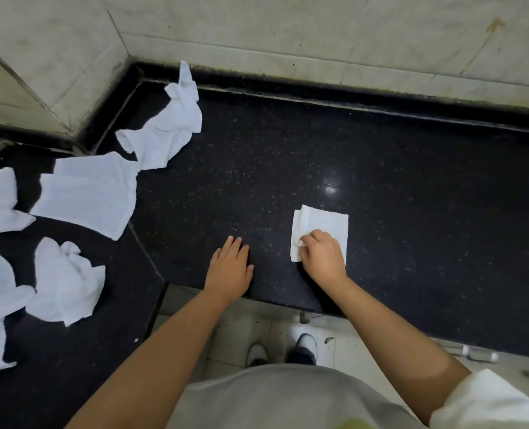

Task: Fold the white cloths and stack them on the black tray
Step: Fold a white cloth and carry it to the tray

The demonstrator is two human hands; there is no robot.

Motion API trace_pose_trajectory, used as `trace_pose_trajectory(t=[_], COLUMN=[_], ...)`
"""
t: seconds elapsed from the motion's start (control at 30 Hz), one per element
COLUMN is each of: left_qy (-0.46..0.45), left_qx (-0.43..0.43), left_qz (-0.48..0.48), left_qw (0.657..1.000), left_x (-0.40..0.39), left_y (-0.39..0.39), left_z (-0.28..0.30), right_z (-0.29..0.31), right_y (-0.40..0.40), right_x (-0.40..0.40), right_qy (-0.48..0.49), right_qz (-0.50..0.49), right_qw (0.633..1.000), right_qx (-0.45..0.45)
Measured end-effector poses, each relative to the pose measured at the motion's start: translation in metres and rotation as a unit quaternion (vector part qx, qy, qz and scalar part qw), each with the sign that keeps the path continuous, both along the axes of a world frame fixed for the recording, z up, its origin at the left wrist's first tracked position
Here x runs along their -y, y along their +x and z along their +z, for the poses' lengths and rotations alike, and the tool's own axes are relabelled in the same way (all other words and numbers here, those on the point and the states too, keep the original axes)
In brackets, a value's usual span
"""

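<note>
Right hand (322, 257) pinches the near-left corner of the folded cloth (325, 222), which lies flat on the black bench (411, 196). Left hand (230, 269) rests open, fingers straight, on the bench beside it. Unfolded cloths (87, 193) lie at left.

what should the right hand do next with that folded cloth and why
Probably press the fold flat and let go. The right hand pinches the near left corner of the folded cloth, which already lies as a small rectangle on the black counter. The left hand rests flat beside it, free to fetch a crumpled cloth. No tray is in view.
</note>
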State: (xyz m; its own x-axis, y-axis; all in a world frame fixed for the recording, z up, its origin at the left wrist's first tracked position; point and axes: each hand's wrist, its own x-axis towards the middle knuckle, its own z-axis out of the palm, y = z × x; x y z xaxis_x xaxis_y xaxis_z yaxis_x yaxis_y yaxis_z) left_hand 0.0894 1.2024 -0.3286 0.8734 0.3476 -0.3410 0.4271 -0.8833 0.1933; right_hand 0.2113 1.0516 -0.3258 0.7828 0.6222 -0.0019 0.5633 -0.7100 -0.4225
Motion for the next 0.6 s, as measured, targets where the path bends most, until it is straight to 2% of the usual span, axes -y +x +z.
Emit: trace_pose_trajectory(t=[0.1,0.17,0.37,0.47,0.6], left_qy=[0.003,0.004,0.007,0.005,0.011], left_qx=[-0.018,-0.02,-0.033,-0.033,-0.01], left_qz=[-0.005,-0.009,-0.016,-0.019,-0.022], left_qw=[1.0,1.0,0.999,0.999,1.0], left_x=[-0.001,-0.001,-0.002,-0.001,0.0], left_y=[-0.002,-0.004,-0.005,-0.005,-0.006], left_z=[-0.001,-0.002,-0.001,-0.002,-0.004], right_z=[0.004,0.009,-0.005,-0.005,0.001], right_y=[0.0,-0.001,-0.012,-0.014,-0.008], right_x=[0.004,0.002,0.001,0.006,0.012], right_qy=[0.082,0.102,-0.014,-0.028,-0.074], right_qz=[-0.05,-0.055,0.006,0.013,0.095], right_qw=[0.995,0.993,1.0,0.999,0.991], right_qx=[0.015,0.017,-0.016,-0.013,-0.052])
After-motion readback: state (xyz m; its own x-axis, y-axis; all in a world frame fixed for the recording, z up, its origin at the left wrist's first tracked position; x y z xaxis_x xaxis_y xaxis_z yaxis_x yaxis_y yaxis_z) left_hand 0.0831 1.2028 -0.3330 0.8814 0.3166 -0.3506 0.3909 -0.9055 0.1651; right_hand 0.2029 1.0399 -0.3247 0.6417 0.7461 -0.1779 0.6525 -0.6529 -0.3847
